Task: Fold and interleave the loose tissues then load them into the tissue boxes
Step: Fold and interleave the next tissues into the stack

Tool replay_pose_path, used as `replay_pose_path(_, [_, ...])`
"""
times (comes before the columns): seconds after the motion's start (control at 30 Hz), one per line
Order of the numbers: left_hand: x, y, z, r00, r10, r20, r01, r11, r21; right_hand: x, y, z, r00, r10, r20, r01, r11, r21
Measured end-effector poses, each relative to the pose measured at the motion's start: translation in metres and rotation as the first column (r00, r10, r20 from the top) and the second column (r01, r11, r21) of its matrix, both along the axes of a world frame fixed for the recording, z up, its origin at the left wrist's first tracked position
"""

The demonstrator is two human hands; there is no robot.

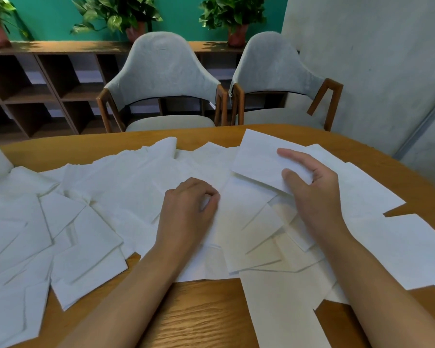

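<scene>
Head view: my right hand (312, 187) pinched a folded tissue (256, 156), far right of centre. My left hand (189, 207), fingers curled, nipped the loose tissues (126, 182) at centre. Interleaving underway, I judged; next needs square alignment.

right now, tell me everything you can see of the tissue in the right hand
The folded tissue is a white, soft-looking paper rectangle, lightly creased. The right hand grips its right end, thumb on the upper face. It is lifted and tilted above the loose tissues spread on the wooden table.
</scene>
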State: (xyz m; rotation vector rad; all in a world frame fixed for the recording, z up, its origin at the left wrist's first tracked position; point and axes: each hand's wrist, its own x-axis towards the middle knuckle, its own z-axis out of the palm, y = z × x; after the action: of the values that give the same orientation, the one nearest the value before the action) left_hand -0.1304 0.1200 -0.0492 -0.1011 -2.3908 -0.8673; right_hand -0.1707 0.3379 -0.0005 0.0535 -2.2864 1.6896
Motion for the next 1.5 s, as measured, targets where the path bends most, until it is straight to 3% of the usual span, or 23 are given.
replay_pose_path(0.23, [0.010, 0.001, 0.011, 0.998, -0.001, -0.055, 0.006, 0.995, 0.099, 0.003, -0.001, -0.002, 0.999, 0.024, -0.030, -0.024, 1.000, -0.012])
replay_pose_path(0.37, [0.035, -0.009, 0.024, 0.990, -0.120, -0.073, 0.134, 0.963, 0.235, 0.005, -0.001, -0.004, 0.999, 0.034, -0.020, -0.035, 0.998, -0.057])
replay_pose_path(0.5, [0.047, -0.024, 0.034, 0.977, -0.213, -0.019, 0.192, 0.835, 0.515, 0.005, 0.003, -0.003, 0.999, 0.032, -0.022, -0.034, 0.996, -0.084])
replay_pose_path(0.6, [0.043, -0.028, 0.036, 0.978, -0.199, 0.060, 0.092, 0.672, 0.735, 0.005, 0.003, -0.005, 0.999, 0.039, -0.023, -0.040, 0.997, -0.069])
replay_pose_path(0.67, [0.040, -0.031, 0.034, 0.982, -0.138, 0.128, -0.016, 0.617, 0.786, 0.006, 0.001, -0.006, 0.999, 0.049, -0.017, -0.050, 0.996, -0.067])
replay_pose_path(0.77, [0.036, -0.038, 0.030, 0.982, -0.051, 0.181, -0.106, 0.644, 0.757, 0.007, -0.002, -0.007, 0.997, 0.082, -0.002, -0.082, 0.996, -0.042])
replay_pose_path(0.83, [0.038, -0.037, 0.031, 0.978, -0.106, 0.179, -0.059, 0.685, 0.726, 0.008, -0.003, -0.007, 0.994, 0.111, 0.009, -0.111, 0.994, -0.015])
replay_pose_path(0.93, [0.039, -0.032, 0.033, 0.977, -0.124, 0.177, 0.003, 0.828, 0.561, 0.010, -0.007, -0.008, 0.988, 0.156, 0.004, -0.156, 0.987, 0.031])
replay_pose_path(1.03, [0.037, -0.035, 0.034, 0.988, -0.085, 0.130, 0.005, 0.856, 0.518, 0.010, -0.009, -0.009, 0.988, 0.154, 0.004, -0.154, 0.987, 0.048])
replay_pose_path(1.13, [0.039, -0.046, 0.038, 0.979, -0.157, 0.130, 0.029, 0.736, 0.676, 0.008, -0.008, -0.008, 0.988, 0.152, 0.007, -0.153, 0.987, 0.042])
replay_pose_path(1.23, [0.039, -0.055, 0.046, 0.943, -0.333, -0.003, 0.166, 0.463, 0.871, 0.008, -0.007, -0.009, 0.985, 0.170, 0.016, -0.170, 0.984, 0.049])
replay_pose_path(1.3, [0.040, -0.056, 0.050, 0.919, -0.392, -0.036, 0.201, 0.387, 0.900, 0.010, -0.008, -0.008, 0.980, 0.200, 0.010, -0.200, 0.977, 0.079])
replay_pose_path(1.37, [0.041, -0.054, 0.051, 0.906, -0.423, -0.022, 0.217, 0.420, 0.881, 0.013, -0.011, -0.004, 0.965, 0.262, -0.001, -0.261, 0.963, 0.066])
replay_pose_path(1.5, [0.046, -0.042, 0.049, 0.895, -0.436, 0.094, 0.215, 0.605, 0.767, 0.029, -0.015, 0.009, 0.932, 0.329, -0.150, -0.334, 0.943, -0.006])
